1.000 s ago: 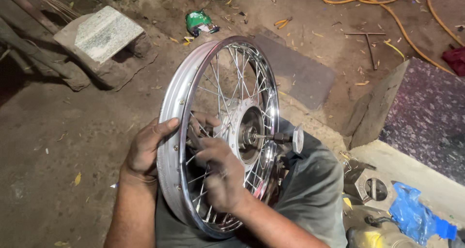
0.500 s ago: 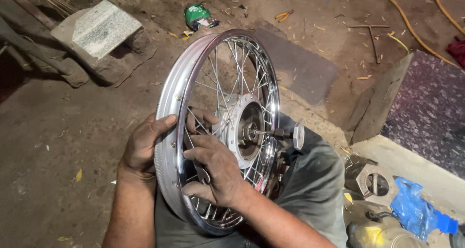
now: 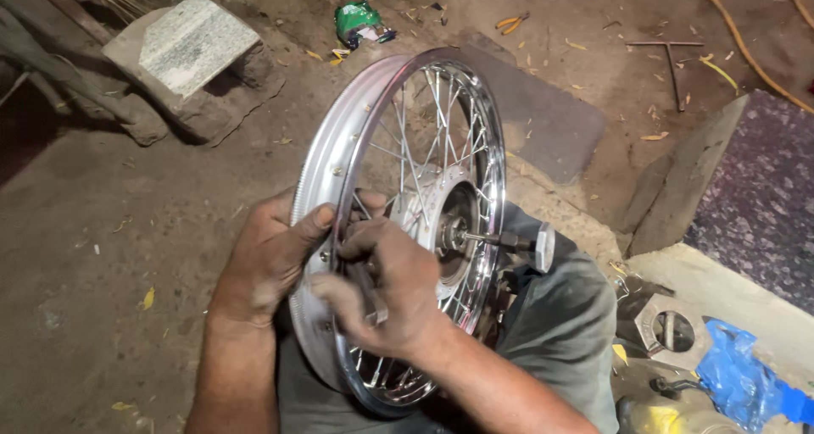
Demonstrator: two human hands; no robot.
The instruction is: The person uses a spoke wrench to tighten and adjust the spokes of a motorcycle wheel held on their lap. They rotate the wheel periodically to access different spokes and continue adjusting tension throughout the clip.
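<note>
A small metal tool is pinched in the right hand against the spokes, while the rim of the wheel, stood upright on the lap above grey trousers, is clasped by the left hand, the axle jutting right of the hub.
</note>
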